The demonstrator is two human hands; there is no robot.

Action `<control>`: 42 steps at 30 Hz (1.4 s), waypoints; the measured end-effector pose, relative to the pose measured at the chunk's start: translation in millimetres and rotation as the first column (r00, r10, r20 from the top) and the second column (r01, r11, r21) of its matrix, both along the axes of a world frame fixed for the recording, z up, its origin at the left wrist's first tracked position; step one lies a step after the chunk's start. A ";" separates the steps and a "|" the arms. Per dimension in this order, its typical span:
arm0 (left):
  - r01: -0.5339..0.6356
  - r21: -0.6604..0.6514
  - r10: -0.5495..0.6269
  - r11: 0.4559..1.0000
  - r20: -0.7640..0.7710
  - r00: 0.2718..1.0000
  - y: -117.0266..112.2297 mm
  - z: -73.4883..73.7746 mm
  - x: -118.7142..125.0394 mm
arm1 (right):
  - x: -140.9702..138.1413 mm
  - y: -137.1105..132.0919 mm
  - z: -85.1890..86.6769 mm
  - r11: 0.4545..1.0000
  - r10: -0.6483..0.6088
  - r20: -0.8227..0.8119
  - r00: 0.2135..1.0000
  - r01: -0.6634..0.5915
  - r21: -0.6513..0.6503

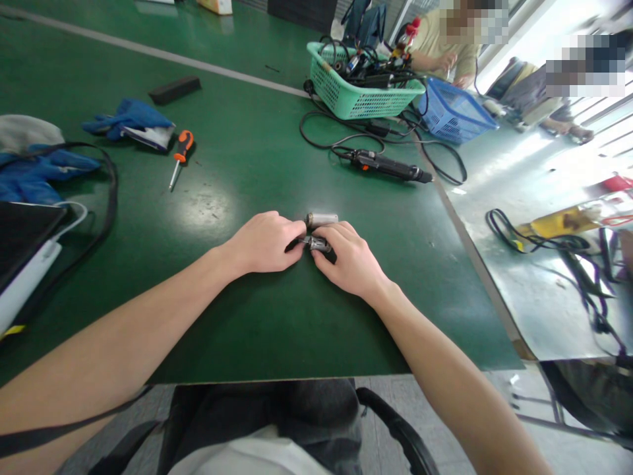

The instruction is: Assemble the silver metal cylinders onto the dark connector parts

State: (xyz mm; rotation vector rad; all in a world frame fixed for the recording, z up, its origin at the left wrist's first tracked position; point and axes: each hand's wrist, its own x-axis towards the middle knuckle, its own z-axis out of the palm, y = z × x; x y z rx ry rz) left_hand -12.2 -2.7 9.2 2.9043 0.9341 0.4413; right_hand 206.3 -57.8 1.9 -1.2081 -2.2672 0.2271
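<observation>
The person works well in from the near edge of the green desk (237,330), with a broad stretch of bare green between that edge and the hands, and more running leftward to a screwdriver (184,145) with an orange and black handle. The right edge slants away beyond the right forearm, and a black power driver (386,165) lies near it, forward of the hands.

The two hands are close together. The right hand (352,257) has thumb and fingers closed on a small metal part (319,244); the left hand (271,243) has its fingertips drawn in at the part's left end, though whether they grip it cannot be told. Just beyond the part, a metal cylinder (324,220) lies on the desk beside the right fingers.

Farther off, a green basket (366,105) is heaped with black cables and dark tools, some cable spilling over onto the desk. A blue basket (457,115) stands just beside it on the right, its contents hard to make out
</observation>
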 end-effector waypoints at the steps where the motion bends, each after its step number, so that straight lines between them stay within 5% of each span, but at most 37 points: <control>1: 0.001 0.000 -0.001 1.000 0.002 1.000 0.1 -0.3 0.0 | -0.1 -0.1 0.3 1.000 0.000 0.000 1.000 0.000 0.001; 42: 0.004 0.007 -0.004 1.000 0.003 1.000 1.8 -3.5 -0.2 | 0.2 0.3 1.6 1.000 0.005 0.009 1.000 -0.005 0.004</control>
